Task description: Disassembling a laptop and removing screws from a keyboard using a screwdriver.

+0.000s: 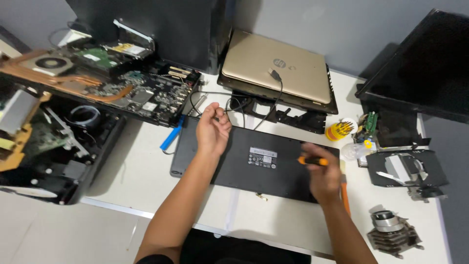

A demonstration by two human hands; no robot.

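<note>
Dark laptop (259, 161) lies underside-up on the white worktable (141, 171), both hands over it.

The right hand (323, 177) is closed around an orange-handled screwdriver (312, 160), held over the laptop's right end; motion blur hides the tip. The left hand (213, 128) hovers above the left end, fingers loosely curled, holding nothing. The laptop sits at the table's centre, just in front of a gold laptop (278, 66) propped on a black tray. Judgement: the base looks stiff, flat and moderately heavy, its smooth plastic likely slippery; best gripped by both short edges, away from the labelled centre. A blue tool (171, 134) lies near its left corner; a stripped motherboard (146, 93) rests further left.
</note>
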